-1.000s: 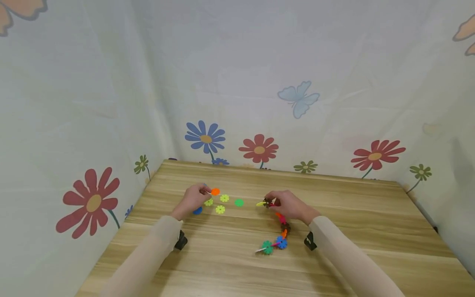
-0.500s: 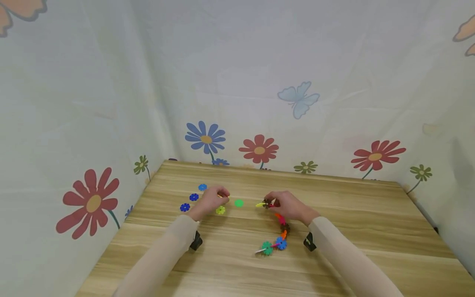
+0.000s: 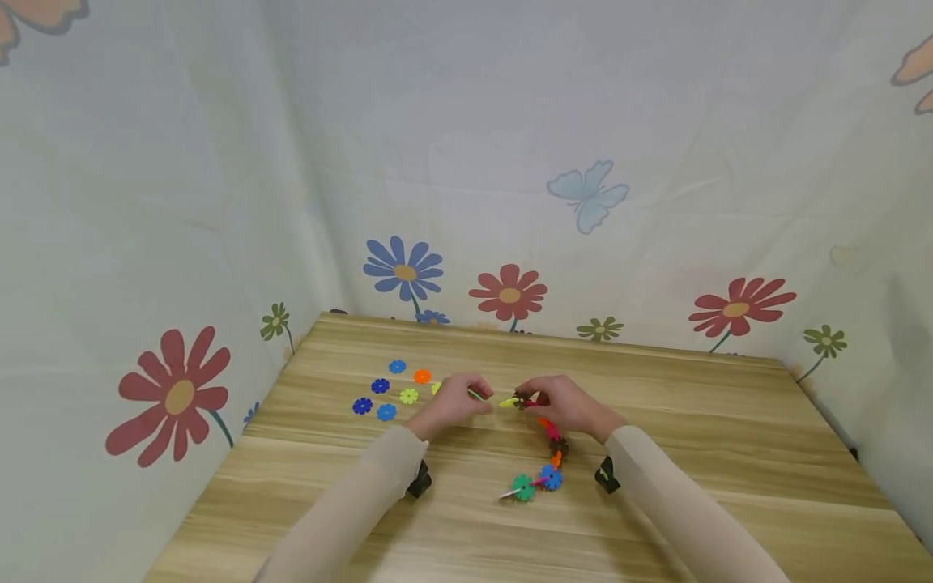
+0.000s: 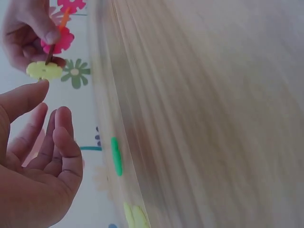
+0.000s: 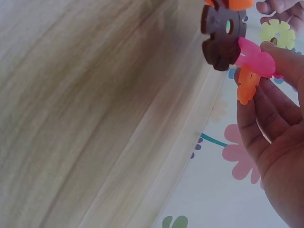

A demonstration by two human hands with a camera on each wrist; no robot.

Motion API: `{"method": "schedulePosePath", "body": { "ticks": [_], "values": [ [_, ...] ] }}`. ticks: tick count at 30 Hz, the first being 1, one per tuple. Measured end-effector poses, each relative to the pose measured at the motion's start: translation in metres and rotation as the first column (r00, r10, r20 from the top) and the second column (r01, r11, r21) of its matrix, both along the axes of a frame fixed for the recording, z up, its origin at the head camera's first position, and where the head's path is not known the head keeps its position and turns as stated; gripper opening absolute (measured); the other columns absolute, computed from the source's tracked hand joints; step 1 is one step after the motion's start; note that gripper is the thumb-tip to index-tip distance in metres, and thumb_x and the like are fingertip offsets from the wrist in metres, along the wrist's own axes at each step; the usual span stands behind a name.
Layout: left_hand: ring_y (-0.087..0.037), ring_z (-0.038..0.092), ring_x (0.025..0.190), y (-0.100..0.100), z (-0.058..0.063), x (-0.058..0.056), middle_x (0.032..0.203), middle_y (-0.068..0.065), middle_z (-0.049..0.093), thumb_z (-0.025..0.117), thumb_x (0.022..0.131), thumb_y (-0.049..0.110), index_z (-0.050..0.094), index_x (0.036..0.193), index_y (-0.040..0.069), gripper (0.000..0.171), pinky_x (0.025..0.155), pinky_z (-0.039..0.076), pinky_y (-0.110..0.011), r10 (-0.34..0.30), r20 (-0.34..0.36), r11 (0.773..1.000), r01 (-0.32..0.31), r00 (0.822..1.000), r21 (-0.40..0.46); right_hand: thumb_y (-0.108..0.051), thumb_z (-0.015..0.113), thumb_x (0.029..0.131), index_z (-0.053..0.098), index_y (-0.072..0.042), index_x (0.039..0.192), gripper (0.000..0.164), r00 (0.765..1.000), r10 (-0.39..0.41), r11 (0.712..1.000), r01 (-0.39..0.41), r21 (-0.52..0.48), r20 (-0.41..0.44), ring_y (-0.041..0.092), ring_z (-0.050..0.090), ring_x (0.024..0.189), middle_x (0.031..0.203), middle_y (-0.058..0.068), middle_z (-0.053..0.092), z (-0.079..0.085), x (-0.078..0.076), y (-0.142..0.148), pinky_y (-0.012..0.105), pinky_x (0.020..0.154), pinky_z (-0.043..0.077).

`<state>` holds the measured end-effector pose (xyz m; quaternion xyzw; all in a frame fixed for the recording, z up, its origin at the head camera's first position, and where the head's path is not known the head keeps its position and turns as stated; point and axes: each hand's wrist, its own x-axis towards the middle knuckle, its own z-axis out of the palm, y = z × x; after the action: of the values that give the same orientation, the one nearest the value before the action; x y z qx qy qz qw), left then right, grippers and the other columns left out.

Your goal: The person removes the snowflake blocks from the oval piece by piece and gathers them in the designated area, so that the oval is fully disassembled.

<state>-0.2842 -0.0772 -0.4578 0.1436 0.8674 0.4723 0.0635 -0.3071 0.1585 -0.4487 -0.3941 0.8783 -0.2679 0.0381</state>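
My right hand (image 3: 568,402) pinches a pink disc (image 5: 256,58) in a chain of slotted, flower-shaped plastic discs. In the left wrist view, a pale yellow disc (image 4: 43,70) forms the chain's end nearest my left hand, joined to a brown disc. The rest of the chain curves down toward the front, through a blue disc (image 3: 551,478) and a green disc (image 3: 523,487) to a white one. My left hand (image 3: 453,405) hovers with loosely bent fingers and thumb apart, holding nothing. Beneath it on the table lies a loose green disc (image 4: 117,156).
Loose discs lie flat left of my left hand: several blue, including a dark blue disc (image 3: 362,406), an orange disc (image 3: 423,376) and a yellow-green disc (image 3: 409,396). The wooden table (image 3: 656,518) meets a flower-printed curtain (image 3: 452,162) at the back and left.
My left hand has moved right, from beside the orange disc past the yellow-green ones to the loose green disc near the chain's end. The right hand has stayed nearly still.
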Motion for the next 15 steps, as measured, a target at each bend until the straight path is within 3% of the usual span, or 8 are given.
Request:
{"method": "schedulePosePath", "body": {
  "ticks": [9, 15],
  "values": [
    [-0.013, 0.058, 0.077, 0.019, -0.003, 0.000, 0.086, -0.002, 0.064, 0.074, 0.080, 0.007, 0.065, 0.088, 0.007, 0.011, 0.068, 0.050, -0.027, -0.020, -0.036, 0.999, 0.019, 0.999, -0.028, -0.008, 0.070, 0.086, 0.065, -0.005, 0.118, 0.033, 1.000, 0.008, 1.000, -0.008, -0.010, -0.010, 0.012, 0.061, 0.082, 0.108, 0.003, 0.067, -0.002, -0.001, -0.001, 0.030, 0.072, 0.052],
    [-0.012, 0.055, 0.072, 0.024, -0.009, -0.003, 0.080, -0.001, 0.062, 0.073, 0.081, 0.004, 0.065, 0.085, 0.006, 0.009, 0.067, 0.048, -0.025, -0.028, -0.101, 0.999, 0.023, 0.994, -0.046, -0.007, 0.070, 0.085, 0.065, -0.006, 0.118, 0.033, 0.999, 0.004, 1.000, -0.004, 0.006, -0.032, 0.011, 0.061, 0.084, 0.108, 0.003, 0.067, -0.004, -0.003, -0.001, 0.027, 0.071, 0.051]
  ]
}}
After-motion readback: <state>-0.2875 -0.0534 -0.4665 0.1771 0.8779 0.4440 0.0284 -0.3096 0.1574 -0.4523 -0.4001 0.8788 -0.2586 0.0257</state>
